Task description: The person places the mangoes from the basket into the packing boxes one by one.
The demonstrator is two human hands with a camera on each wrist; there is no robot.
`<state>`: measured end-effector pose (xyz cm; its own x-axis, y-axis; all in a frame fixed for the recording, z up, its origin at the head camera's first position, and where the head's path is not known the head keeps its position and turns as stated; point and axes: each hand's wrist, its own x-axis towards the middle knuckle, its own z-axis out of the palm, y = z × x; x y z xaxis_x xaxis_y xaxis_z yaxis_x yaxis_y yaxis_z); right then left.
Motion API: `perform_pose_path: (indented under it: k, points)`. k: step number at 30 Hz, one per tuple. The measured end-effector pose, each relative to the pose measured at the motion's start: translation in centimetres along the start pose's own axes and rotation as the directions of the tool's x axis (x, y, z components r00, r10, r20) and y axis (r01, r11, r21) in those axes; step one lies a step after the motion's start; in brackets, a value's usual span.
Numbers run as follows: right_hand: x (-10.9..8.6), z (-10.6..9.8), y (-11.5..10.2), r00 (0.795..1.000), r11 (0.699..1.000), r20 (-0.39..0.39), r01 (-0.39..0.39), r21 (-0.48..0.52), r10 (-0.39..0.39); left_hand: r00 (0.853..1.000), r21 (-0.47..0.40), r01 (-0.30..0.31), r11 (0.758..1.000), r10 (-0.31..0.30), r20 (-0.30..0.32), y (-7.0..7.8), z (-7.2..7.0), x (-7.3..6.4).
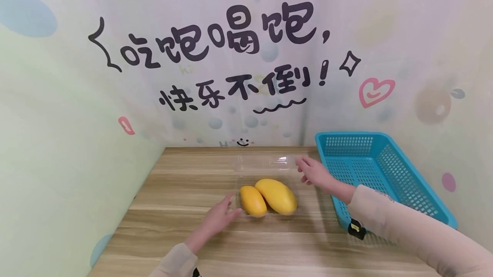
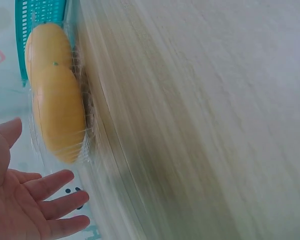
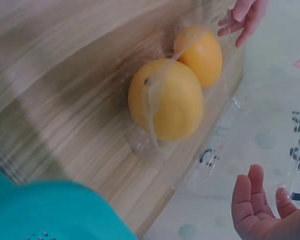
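Two yellow-orange fruits that look like mangoes, a smaller one (image 1: 253,201) and a larger one (image 1: 276,195), lie side by side in a clear plastic box (image 2: 89,120). Its clear lid (image 1: 265,163) stands raised behind them at the far side. My left hand (image 1: 219,218) is at the left side of the box, fingers extended and thumb spread in the left wrist view. Beside the right end of the lid is my right hand (image 1: 315,173), its fingers loosely bent with nothing seen between them in the right wrist view.
A blue perforated plastic basket (image 1: 381,138) stands on the right of the wood-grain table (image 1: 181,191), under my right forearm. A patterned curtain-like backdrop (image 1: 231,118) with dark lettering rises behind the table and along its sides.
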<state>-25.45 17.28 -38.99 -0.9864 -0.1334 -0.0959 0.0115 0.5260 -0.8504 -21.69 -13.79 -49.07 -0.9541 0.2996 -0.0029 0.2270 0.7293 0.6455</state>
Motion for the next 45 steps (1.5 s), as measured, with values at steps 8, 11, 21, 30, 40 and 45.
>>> perform_pose_path:
  k: [8,11,21,30,40,45]
  points:
    - [-1.8,0.5,1.3,0.998,0.999,0.021,-0.053,-0.007,0.054,1.0,-0.018,-0.001,1.0,0.0,-0.02,-0.4,-0.4,-0.4]
    - [-2.5,0.8,2.1,0.995,0.996,0.046,-0.093,0.012,0.092,1.0,-0.003,-0.001,1.0,0.0,-0.031,-0.5,-0.5,-0.6]
    - [-4.1,2.8,4.3,0.984,0.973,0.094,-0.167,0.161,0.154,0.999,-0.027,-0.028,0.999,0.027,-0.031,-0.6,-0.3,-0.9]
    - [-4.4,4.5,6.3,0.985,0.956,0.035,-0.172,0.238,0.169,0.998,-0.052,-0.058,0.997,0.057,-0.032,-0.4,-0.1,-1.3]
    - [-4.7,5.6,7.9,0.978,0.943,-0.031,-0.189,0.272,0.205,0.999,-0.204,-0.028,0.979,0.023,-0.028,-0.3,0.1,-1.4]
    - [-4.4,5.8,8.7,0.975,0.928,-0.044,-0.193,0.319,0.218,0.999,-0.315,0.037,0.948,-0.043,-0.015,-0.3,0.2,-1.4]
